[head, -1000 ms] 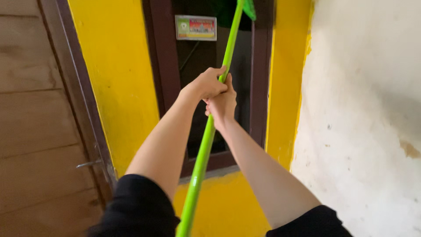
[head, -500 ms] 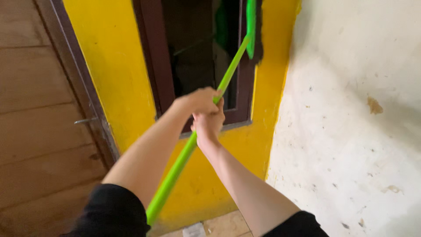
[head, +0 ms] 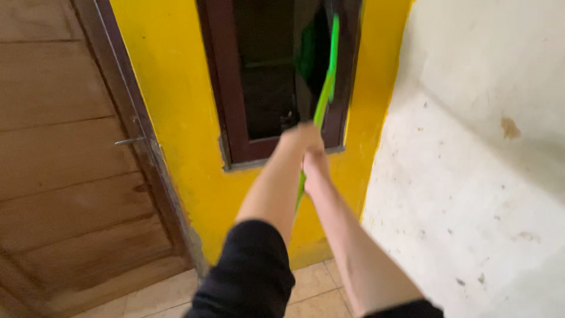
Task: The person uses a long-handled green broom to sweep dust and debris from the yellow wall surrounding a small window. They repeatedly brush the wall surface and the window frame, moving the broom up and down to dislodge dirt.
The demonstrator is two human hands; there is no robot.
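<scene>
Both my arms reach forward in black sleeves. My left hand (head: 299, 138) and my right hand (head: 315, 165) grip a bright green pole (head: 326, 88), the left just above the right. The pole rises toward a dark window (head: 271, 76) with a dark brown frame (head: 215, 88), set in a yellow wall (head: 170, 100). The pole's green head (head: 306, 56) sits against the dark opening near the frame's right side. Motion blurs the hands and pole.
A brown wooden door (head: 65, 147) with a metal latch (head: 130, 141) stands at left. A stained white wall (head: 471, 165) fills the right side. Beige floor tiles (head: 306, 291) show at the bottom between my arms.
The pole's head has come down from the window's top to its middle. My hands have drawn lower with it, and more floor and door show now.
</scene>
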